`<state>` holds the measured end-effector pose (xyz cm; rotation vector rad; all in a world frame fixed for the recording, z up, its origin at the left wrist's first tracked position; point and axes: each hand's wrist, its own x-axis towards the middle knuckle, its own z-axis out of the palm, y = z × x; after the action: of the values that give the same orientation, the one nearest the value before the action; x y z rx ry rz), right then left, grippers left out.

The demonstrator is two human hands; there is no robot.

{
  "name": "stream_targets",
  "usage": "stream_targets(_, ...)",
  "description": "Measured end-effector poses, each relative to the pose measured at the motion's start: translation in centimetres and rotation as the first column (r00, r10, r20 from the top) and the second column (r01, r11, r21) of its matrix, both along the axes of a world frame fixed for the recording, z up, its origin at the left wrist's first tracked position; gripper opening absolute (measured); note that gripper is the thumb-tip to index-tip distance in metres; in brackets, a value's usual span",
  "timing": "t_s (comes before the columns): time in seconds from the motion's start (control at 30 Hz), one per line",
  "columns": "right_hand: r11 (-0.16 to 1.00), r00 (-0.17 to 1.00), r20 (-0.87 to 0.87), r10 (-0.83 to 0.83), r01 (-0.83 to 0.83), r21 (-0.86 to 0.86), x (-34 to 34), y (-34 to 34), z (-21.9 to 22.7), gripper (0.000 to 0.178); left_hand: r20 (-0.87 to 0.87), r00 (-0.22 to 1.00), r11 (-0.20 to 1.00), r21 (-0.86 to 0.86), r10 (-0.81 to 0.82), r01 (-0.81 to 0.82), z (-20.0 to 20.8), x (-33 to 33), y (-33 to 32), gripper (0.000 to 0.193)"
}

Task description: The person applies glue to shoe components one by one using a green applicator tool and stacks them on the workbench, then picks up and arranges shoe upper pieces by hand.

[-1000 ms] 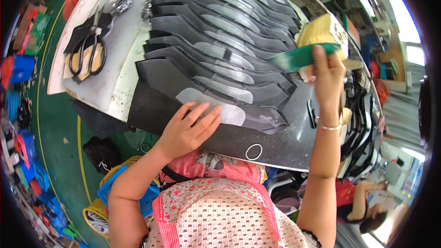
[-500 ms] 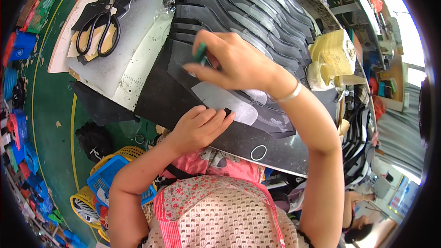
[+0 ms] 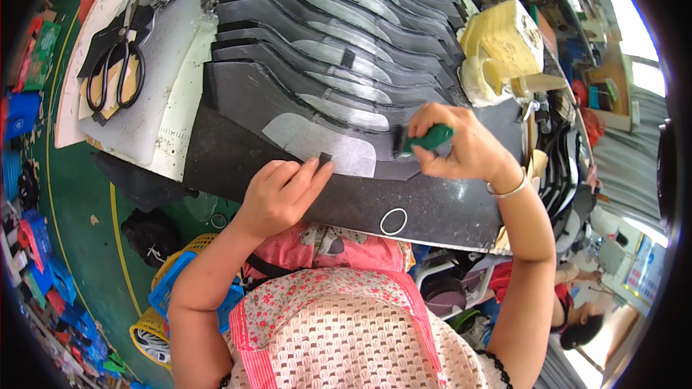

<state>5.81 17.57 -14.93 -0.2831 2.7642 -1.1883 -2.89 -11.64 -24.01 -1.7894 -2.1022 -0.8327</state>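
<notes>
My right hand (image 3: pixel 465 144) is closed round a green-handled brush (image 3: pixel 432 138). Its dark bristle end touches or hovers just above the right part of the nearest black cut piece (image 3: pixel 241 94); I cannot tell which. On that piece lies a pale grey curved patch (image 3: pixel 346 145). My left hand (image 3: pixel 281 194) is closed at the front edge, with a small black strip (image 3: pixel 326 158) at its fingertips over the patch. Behind, several similar black pieces (image 3: pixel 274 18) overlap in a row, with pale patches along their middles.
Black-handled scissors (image 3: pixel 119 65) rest on scraps at the left of the table. A yellowed block-shaped glue container (image 3: pixel 504 39) stands at the right. A white ring (image 3: pixel 393 221) lies near the front edge. Baskets (image 3: pixel 155 335) stand below left; another person (image 3: pixel 577 313) is at far right.
My right hand has swung right and nearer with the brush, from above the piece's left part to its right end. My left hand remains at the patch. The view has shifted.
</notes>
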Motion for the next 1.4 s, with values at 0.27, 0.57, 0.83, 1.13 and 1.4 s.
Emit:
stream_targets(0.27, 0.940, 0.938, -0.146, -0.314, 0.285, -0.187, 0.6, -0.5, -0.8, 0.018, -0.004, 1.000, 1.000, 0.024, 0.012, -0.011, -0.6, 0.3, 0.0, 0.036)
stream_targets(0.57, 0.199, 0.167, -0.645, -0.746, 0.980, 0.024, 2.1, 7.7, 1.7, 0.025, 0.022, 0.999, 0.997, 0.057, 0.047, -0.048, -1.1, 1.0, 0.1, 0.033)
stream_targets(0.83, 0.163, 0.234, -0.473, -0.849, 0.969, 0.187, 5.9, 10.1, -2.2, 0.058, -0.010, 0.997, 0.996, 0.043, 0.079, -0.079, -1.2, 0.9, -0.5, 0.028)
stream_targets(1.13, -0.685, -0.021, -0.859, -0.512, 0.613, 0.393, 31.1, 22.0, 0.6, 0.070, -0.147, 0.984, 0.995, 0.039, 0.096, -0.092, -0.9, 0.7, -0.5, 0.025)
stream_targets(1.4, -0.778, -0.587, -0.511, -0.628, 0.461, 0.427, 44.9, 22.6, -2.0, 0.093, -0.127, 0.987, 0.995, 0.002, 0.102, -0.103, -0.6, 0.7, -0.2, 0.028)
